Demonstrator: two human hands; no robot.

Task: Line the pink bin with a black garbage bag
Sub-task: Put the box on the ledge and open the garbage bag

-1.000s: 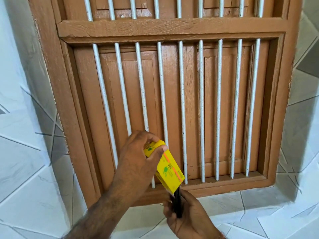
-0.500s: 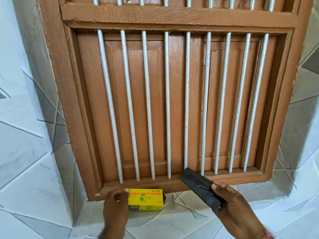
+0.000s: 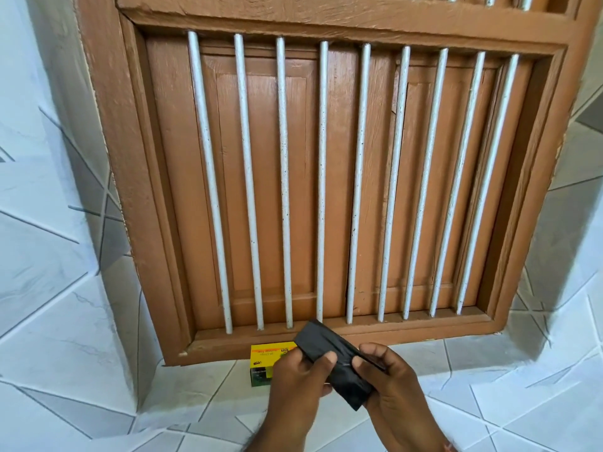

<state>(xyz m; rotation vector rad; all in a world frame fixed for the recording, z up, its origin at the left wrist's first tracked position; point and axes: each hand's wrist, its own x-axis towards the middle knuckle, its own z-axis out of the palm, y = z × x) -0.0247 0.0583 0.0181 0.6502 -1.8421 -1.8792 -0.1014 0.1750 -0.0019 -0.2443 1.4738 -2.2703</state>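
Observation:
A folded black garbage bag [image 3: 329, 357] is held low in the middle of the head view, in front of the window. My left hand [image 3: 297, 383] pinches its near edge with thumb and fingers. My right hand [image 3: 391, 386] grips its right side from below. A yellow bag box [image 3: 264, 358] lies on the tiled sill just behind my left hand, partly hidden by it. The pink bin is not in view.
A brown wooden window frame [image 3: 326, 21] with shut shutters and several white vertical bars [image 3: 321, 177] fills the view. A white tiled sill [image 3: 473, 386] runs below it, and white tiled walls [image 3: 42, 223] stand on both sides.
My left hand set the yellow box on the sill, let go of it and took hold of the folded black bag. The bag moved left and nearer, now between both hands.

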